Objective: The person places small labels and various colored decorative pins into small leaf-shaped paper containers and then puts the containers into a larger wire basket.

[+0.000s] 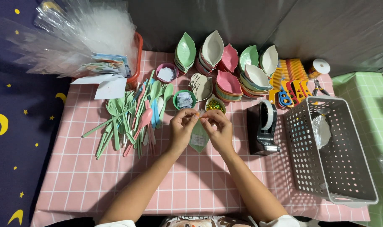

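Left hand and right hand pinch a clear-wrapped, pale green leaf-shaped dish between fingertips.

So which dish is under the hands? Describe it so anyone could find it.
Start at the pink checked tablecloth and find the black tape dispenser. Left of it, between the left hand and right hand, lies one green leaf-shaped dish. Unlike the stacked dishes behind, it lies alone.

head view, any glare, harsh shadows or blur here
Head view: glare whitens the plastic bags top left; the basket throws a dotted shadow on the pink tablecloth; both hands, left hand and right hand, look sharp; edges bow slightly.
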